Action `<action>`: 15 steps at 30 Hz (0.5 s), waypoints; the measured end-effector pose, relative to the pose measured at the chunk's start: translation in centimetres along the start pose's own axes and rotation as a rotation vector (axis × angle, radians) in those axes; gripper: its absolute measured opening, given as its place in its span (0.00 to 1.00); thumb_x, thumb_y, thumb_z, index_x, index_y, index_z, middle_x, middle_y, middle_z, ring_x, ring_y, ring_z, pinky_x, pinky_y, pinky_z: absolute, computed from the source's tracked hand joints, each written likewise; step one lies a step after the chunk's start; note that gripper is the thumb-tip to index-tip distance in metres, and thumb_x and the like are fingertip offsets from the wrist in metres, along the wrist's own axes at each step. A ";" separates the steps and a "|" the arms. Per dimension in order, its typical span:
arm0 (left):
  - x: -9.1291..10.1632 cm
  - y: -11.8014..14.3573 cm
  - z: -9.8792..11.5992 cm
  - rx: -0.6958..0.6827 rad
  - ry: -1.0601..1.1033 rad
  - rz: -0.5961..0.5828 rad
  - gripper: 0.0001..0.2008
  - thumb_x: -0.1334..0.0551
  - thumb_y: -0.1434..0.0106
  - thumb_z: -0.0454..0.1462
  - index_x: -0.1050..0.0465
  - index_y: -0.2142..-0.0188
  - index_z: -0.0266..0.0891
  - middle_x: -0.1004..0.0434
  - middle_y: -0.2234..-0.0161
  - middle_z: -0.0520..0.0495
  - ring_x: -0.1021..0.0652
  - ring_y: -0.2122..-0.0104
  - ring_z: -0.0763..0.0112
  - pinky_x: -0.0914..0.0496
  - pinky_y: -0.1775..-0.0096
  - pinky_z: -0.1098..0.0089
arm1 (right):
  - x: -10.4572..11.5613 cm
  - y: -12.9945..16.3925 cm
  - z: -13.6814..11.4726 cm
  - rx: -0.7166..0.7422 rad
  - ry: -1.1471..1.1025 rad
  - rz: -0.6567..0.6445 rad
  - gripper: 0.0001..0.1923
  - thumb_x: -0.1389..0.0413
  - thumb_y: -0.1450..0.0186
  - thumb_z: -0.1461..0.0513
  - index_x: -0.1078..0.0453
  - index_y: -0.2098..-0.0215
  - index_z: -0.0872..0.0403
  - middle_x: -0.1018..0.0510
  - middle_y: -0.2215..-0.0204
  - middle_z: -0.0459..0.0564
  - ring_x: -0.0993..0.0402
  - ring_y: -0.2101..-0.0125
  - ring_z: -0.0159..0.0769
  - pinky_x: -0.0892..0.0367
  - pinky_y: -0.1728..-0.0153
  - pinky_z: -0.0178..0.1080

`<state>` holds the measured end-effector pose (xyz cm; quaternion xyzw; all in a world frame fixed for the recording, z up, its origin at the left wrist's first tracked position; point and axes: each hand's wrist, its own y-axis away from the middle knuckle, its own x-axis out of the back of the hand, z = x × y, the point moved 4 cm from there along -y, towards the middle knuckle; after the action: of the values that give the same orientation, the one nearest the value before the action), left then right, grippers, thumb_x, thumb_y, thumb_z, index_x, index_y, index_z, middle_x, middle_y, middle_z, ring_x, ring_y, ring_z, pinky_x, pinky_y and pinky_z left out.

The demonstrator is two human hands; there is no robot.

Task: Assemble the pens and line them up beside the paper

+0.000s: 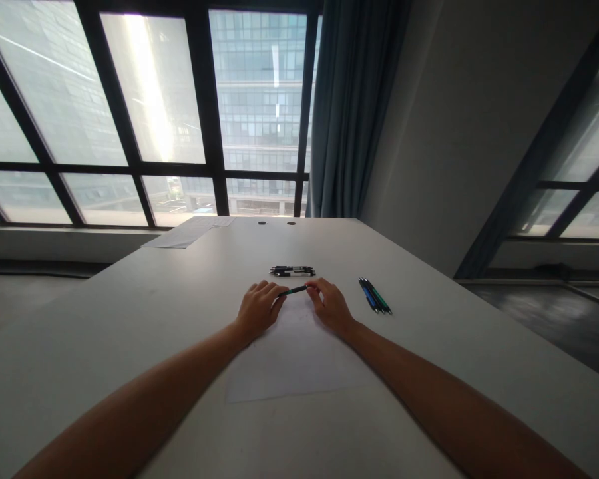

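A dark pen (pixel 294 290) with a greenish band lies crosswise between my two hands. My left hand (pixel 260 307) pinches its left end, and my right hand (pixel 330 306) pinches the right end. Beneath them a sheet of white paper (pixel 294 366) is spread on the white table (pixel 190 426). Just beyond my hands lies a small pile of black-and-white pens (pixel 292 271). To the right of my right hand, several dark pens with blue and green parts (pixel 375 296) rest side by side.
More paper sheets (pixel 182 233) lie at the table's far left. Two round holes (pixel 291 223) show near the far edge. Behind the table stand large windows (pixel 259 93), a blue curtain (pixel 349 113) and a grey wall (pixel 459 133).
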<state>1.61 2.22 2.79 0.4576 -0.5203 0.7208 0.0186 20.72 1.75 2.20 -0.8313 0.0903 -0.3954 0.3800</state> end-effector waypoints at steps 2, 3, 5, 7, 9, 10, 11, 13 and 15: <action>-0.1 0.0 -0.1 0.020 -0.025 -0.018 0.11 0.47 0.30 0.36 0.28 0.53 0.40 0.21 0.62 0.45 0.25 0.62 0.63 0.33 0.59 0.62 | 0.1 0.1 -0.4 0.045 0.016 0.008 0.15 0.55 0.27 0.56 0.30 0.60 0.54 0.23 0.65 0.50 0.29 0.65 0.38 0.38 0.60 0.40; -0.1 -0.1 -0.1 0.022 -0.028 -0.027 0.12 0.48 0.30 0.36 0.28 0.53 0.40 0.21 0.62 0.45 0.25 0.62 0.63 0.33 0.58 0.61 | 0.2 0.1 -0.7 0.071 0.026 0.014 0.17 0.56 0.27 0.55 0.30 0.62 0.54 0.23 0.66 0.51 0.29 0.65 0.38 0.38 0.60 0.40; 0.0 -0.1 0.1 0.007 -0.009 -0.040 0.13 0.49 0.29 0.36 0.30 0.51 0.39 0.22 0.60 0.44 0.25 0.60 0.63 0.33 0.56 0.60 | 0.2 0.2 -1.3 0.126 0.045 0.026 0.20 0.59 0.26 0.53 0.31 0.65 0.54 0.24 0.68 0.51 0.30 0.67 0.38 0.39 0.62 0.41; 0.0 -0.2 0.4 -0.021 0.034 -0.053 0.13 0.49 0.29 0.39 0.31 0.50 0.39 0.22 0.60 0.43 0.25 0.59 0.62 0.33 0.55 0.60 | 0.2 0.2 -1.9 0.177 0.054 0.028 0.22 0.60 0.25 0.52 0.31 0.67 0.54 0.24 0.70 0.51 0.31 0.69 0.38 0.40 0.63 0.41; 0.0 -0.1 0.5 -0.032 0.085 -0.070 0.13 0.49 0.28 0.41 0.31 0.52 0.39 0.23 0.61 0.44 0.25 0.61 0.64 0.32 0.57 0.62 | 0.1 0.3 -2.5 0.208 0.053 0.016 0.22 0.60 0.26 0.52 0.31 0.67 0.53 0.25 0.71 0.51 0.31 0.69 0.38 0.40 0.64 0.41; 0.0 -0.1 0.6 -0.029 0.108 -0.078 0.12 0.50 0.28 0.41 0.31 0.53 0.40 0.24 0.62 0.45 0.25 0.62 0.65 0.31 0.59 0.64 | 0.1 0.3 -2.7 0.214 0.048 0.009 0.21 0.59 0.26 0.53 0.31 0.66 0.53 0.24 0.71 0.51 0.31 0.69 0.38 0.40 0.64 0.41; 0.0 -0.1 0.5 -0.023 0.124 -0.084 0.12 0.50 0.28 0.41 0.31 0.54 0.40 0.24 0.63 0.45 0.25 0.63 0.66 0.31 0.60 0.66 | 0.1 0.3 -2.8 0.218 0.041 0.003 0.20 0.58 0.26 0.53 0.31 0.65 0.53 0.24 0.70 0.51 0.30 0.68 0.39 0.40 0.63 0.42; 0.0 -0.1 0.5 -0.007 0.135 -0.090 0.12 0.51 0.28 0.41 0.31 0.55 0.41 0.25 0.63 0.46 0.25 0.64 0.67 0.31 0.62 0.68 | 0.1 0.3 -3.1 0.224 0.017 -0.004 0.17 0.57 0.26 0.55 0.30 0.62 0.53 0.23 0.67 0.52 0.29 0.66 0.39 0.39 0.62 0.42; -0.1 0.0 0.4 0.003 0.129 -0.091 0.11 0.50 0.28 0.40 0.32 0.55 0.41 0.25 0.63 0.46 0.25 0.63 0.67 0.30 0.63 0.68 | 0.1 0.4 -3.2 0.224 -0.022 -0.005 0.13 0.55 0.27 0.57 0.30 0.58 0.52 0.23 0.64 0.52 0.28 0.66 0.38 0.38 0.61 0.42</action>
<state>1.92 2.02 2.75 0.4334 -0.4954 0.7480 0.0844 18.56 -0.35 3.24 -0.7882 0.0394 -0.3947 0.4705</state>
